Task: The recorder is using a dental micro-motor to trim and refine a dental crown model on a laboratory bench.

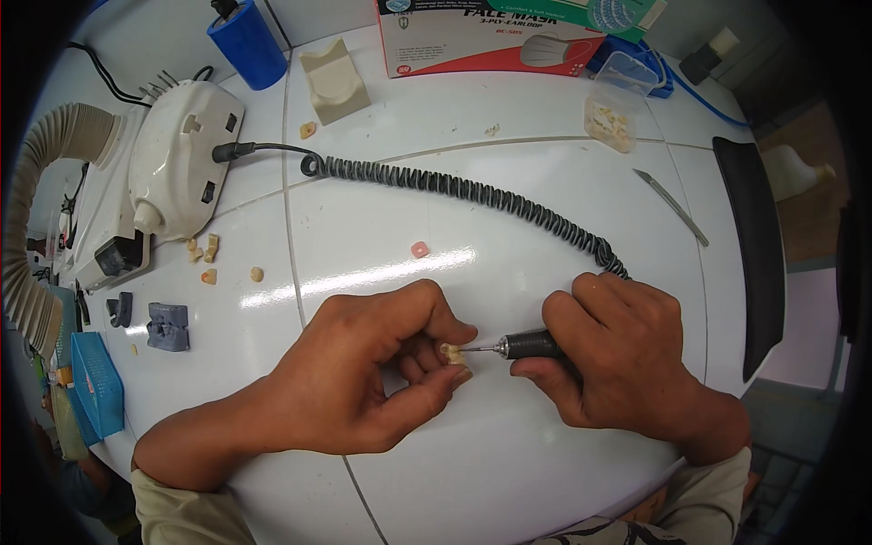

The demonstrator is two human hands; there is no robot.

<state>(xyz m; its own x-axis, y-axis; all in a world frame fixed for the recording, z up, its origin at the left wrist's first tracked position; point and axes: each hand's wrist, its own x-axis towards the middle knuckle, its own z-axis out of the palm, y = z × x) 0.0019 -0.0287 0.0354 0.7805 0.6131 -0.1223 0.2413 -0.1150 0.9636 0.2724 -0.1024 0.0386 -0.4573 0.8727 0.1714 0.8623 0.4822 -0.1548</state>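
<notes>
Head view: one small cream-coloured tooth-shaped piece (pixel 455 356), pinched between thumb and forefinger of the left hand (pixel 377 363), above the white tiled surface (pixel 509 472) toward its near edge. One black cylindrical rotary handpiece (pixel 531 344), gripped by the curled fingers of the right hand (pixel 622 350), its thin metal bit (pixel 481 348) reaching the piece; one grey coiled cable (pixel 454 184); one slim silver knife (pixel 672 207), lying near the surface's right edge; one white rounded control box (pixel 177 163), toward the far left corner.
</notes>
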